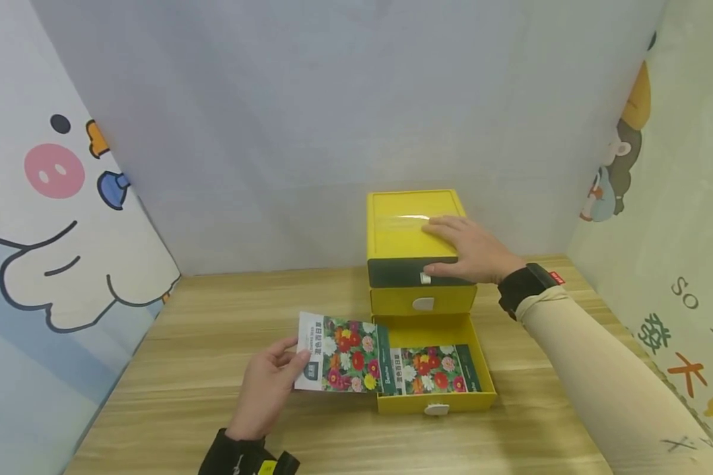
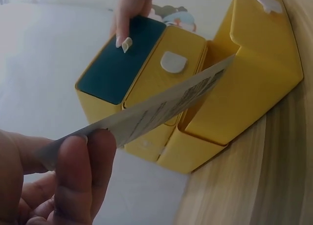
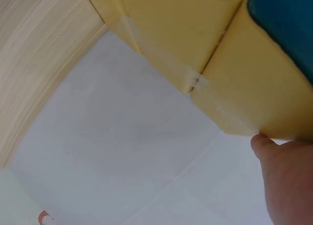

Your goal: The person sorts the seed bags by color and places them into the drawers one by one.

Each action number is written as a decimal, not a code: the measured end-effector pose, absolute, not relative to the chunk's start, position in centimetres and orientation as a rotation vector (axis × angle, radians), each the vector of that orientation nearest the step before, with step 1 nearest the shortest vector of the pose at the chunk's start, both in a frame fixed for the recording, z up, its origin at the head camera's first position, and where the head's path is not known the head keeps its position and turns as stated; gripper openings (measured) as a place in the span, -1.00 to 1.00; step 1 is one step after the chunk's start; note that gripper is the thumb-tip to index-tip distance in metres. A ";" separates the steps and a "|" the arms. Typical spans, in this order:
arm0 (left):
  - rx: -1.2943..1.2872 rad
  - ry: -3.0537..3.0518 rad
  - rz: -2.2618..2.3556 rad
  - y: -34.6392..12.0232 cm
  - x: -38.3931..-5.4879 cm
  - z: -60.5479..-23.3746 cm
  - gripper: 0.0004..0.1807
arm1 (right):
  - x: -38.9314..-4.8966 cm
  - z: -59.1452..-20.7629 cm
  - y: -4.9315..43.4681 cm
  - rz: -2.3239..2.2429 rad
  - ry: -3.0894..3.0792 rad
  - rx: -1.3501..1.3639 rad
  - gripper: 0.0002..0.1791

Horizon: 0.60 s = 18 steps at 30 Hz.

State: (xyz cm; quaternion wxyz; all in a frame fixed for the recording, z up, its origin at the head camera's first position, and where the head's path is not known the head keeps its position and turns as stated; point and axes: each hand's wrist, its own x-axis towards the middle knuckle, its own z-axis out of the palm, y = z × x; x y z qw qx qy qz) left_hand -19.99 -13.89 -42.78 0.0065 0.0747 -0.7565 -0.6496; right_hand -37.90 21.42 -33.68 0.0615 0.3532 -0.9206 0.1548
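My left hand [image 1: 269, 382] pinches the white edge of a flower seed packet [image 1: 352, 356] between thumb and fingers. The packet's dark green end reaches over the left side of a pulled-out yellow drawer [image 1: 481, 400]. A matching seed packet [image 1: 432, 371] lies inside that drawer, partly hidden by the held one. Behind it stands the stacked yellow drawer box [image 1: 392, 227]. On its top rest the extended fingers of my right hand [image 1: 474, 252], with the thumb beside the small white tab on the dark green front [image 1: 389, 272]. The left wrist view shows the held packet [image 2: 161, 107] edge-on.
The box stands on a wood-grain table [image 1: 214, 356] near a pale grey back wall [image 1: 261, 145]. A cartoon-printed panel [image 1: 53, 251] rises on the left, and another printed panel [image 1: 677, 218] on the right. The middle drawer, with its white tab [image 1: 424, 304], is closed.
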 end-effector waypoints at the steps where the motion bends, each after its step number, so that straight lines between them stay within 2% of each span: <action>1: 0.229 -2.378 -2.019 -13.8 -20.1 -42.7 -0.58 | -37.9 -33.7 21.4 0.471 -2.785 1.068 -0.09; 18: 0.059 -2.455 -1.855 -13.3 -20.7 -40.8 -0.63 | -37.9 -33.8 21.4 0.492 -2.785 1.068 -0.09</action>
